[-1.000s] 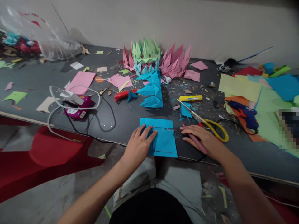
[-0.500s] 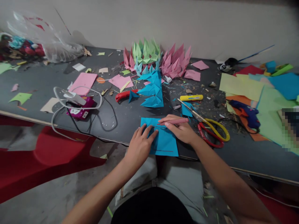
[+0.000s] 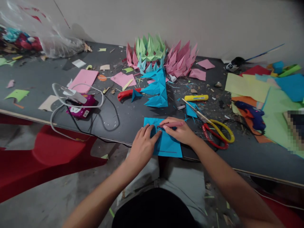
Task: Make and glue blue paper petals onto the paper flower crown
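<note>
A blue sheet of paper (image 3: 169, 146) lies at the table's front edge, its near side jutting slightly over. A dark line runs across its near end. My left hand (image 3: 143, 141) rests on the sheet's left part, palm down with fingers spread. In my right hand (image 3: 179, 133) is a pinkish pen (image 3: 173, 124), its tip down on the paper close to my left fingertips. Beyond the sheet stands a folded row of blue paper spikes (image 3: 158, 90). Right of my right hand lie scissors (image 3: 215, 126) with yellow and red handles, open on a small blue paper piece (image 3: 191, 110).
Pink folded spikes (image 3: 181, 61) and green ones (image 3: 150, 49) stand at the back. A purple power adapter (image 3: 84, 109) with looping cables sits left. A blue glue gun (image 3: 250, 114) lies right beside stacked coloured paper (image 3: 276, 117). A red-handled tool (image 3: 127, 94) and a yellow cutter (image 3: 196, 98) lie mid-table.
My right hand and the pen have moved a little left along the paper, closer to my left fingers. My left hand stays pressed on the sheet. The view has shifted slightly.
</note>
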{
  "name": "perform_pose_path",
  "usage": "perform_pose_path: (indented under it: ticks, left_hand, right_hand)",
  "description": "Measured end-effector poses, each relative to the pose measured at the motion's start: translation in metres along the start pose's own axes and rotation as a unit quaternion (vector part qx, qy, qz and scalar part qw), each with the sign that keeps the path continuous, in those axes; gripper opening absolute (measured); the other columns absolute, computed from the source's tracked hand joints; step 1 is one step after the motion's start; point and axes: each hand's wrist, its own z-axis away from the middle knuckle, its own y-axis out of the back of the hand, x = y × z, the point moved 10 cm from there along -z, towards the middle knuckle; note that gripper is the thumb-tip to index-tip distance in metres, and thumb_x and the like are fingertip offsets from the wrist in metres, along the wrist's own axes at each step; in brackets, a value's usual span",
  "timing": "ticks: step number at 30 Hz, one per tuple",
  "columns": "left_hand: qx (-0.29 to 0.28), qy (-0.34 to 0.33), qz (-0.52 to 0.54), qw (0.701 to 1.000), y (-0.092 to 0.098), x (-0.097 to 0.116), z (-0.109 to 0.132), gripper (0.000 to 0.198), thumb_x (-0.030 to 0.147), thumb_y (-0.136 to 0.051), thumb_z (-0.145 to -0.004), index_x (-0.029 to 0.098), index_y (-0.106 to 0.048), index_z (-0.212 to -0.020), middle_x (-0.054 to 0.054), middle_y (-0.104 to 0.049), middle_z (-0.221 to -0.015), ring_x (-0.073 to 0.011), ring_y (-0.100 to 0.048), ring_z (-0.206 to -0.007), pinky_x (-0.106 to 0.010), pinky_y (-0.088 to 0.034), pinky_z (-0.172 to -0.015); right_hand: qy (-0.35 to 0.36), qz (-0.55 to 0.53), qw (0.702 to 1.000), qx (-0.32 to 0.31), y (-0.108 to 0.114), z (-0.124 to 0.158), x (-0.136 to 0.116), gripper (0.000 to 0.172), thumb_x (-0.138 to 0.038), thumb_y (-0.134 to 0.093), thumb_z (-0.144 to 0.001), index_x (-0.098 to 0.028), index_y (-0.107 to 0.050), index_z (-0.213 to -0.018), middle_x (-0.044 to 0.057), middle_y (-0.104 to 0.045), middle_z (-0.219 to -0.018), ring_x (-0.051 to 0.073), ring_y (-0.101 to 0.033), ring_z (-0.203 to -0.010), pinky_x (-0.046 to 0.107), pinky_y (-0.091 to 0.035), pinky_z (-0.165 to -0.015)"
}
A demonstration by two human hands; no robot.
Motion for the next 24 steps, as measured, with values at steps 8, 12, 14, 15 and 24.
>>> perform_pose_path:
  ticks: [8, 12, 14, 15, 24]
  left_hand:
    - [-0.012, 0.009, -0.005, 1.0, -0.001, -0.001, 0.0, 0.039, 0.009, -0.046, -0.085, 0.021, -0.055, -0.122, -0.015, -0.052, -0.122, -0.0294, -0.047, -0.118, -0.046, -0.045, -0.094]
    - [-0.016, 0.008, 0.0, 1.0, -0.001, -0.001, -0.001, 0.039, 0.008, -0.046, -0.085, 0.021, -0.056, -0.12, -0.016, -0.052, -0.122, -0.0295, -0.047, -0.119, -0.046, -0.045, -0.093]
    - [-0.016, 0.007, 0.0, 1.0, -0.001, -0.001, -0.002, 0.039, 0.008, -0.046, -0.084, 0.021, -0.056, -0.12, -0.016, -0.052, -0.122, -0.0298, -0.047, -0.118, -0.046, -0.046, -0.093]
    - [-0.016, 0.006, -0.002, 1.0, -0.001, -0.001, -0.002, 0.039, 0.008, -0.046, -0.084, 0.02, -0.056, -0.12, -0.016, -0.052, -0.122, -0.0299, -0.047, -0.117, -0.046, -0.046, -0.092]
    - [-0.019, 0.003, -0.01, 1.0, -0.001, -0.001, -0.002, 0.042, 0.006, -0.047, -0.082, 0.021, -0.056, -0.121, -0.015, -0.052, -0.122, -0.0301, -0.047, -0.117, -0.046, -0.046, -0.093]
  right_hand:
    - [-0.007, 0.052, 0.999, -0.006, 0.01, 0.006, 0.001, 0.014, -0.02, -0.049, -0.081, -0.02, -0.062, -0.084, 0.004, -0.068, -0.084, 0.017, -0.062, -0.079, 0.029, -0.048, -0.071]
    - [-0.029, 0.076, 0.997, 0.011, 0.025, 0.014, 0.01, 0.014, -0.023, -0.048, -0.081, -0.02, -0.062, -0.078, 0.004, -0.067, -0.079, 0.018, -0.063, -0.075, 0.03, -0.048, -0.067]
    - [-0.047, 0.087, 0.995, 0.019, 0.032, 0.018, 0.016, 0.015, -0.023, -0.047, -0.08, -0.02, -0.061, -0.076, 0.004, -0.067, -0.077, 0.018, -0.063, -0.072, 0.03, -0.047, -0.064]
    - [-0.054, 0.092, 0.994, 0.024, 0.035, 0.02, 0.018, 0.016, -0.023, -0.046, -0.08, -0.02, -0.061, -0.075, 0.004, -0.067, -0.075, 0.018, -0.062, -0.07, 0.03, -0.047, -0.063]
    - [-0.064, 0.099, 0.992, 0.055, 0.045, 0.024, 0.022, 0.015, -0.022, -0.045, -0.077, -0.02, -0.059, -0.071, 0.002, -0.065, -0.067, 0.017, -0.058, -0.061, 0.028, -0.043, -0.056]
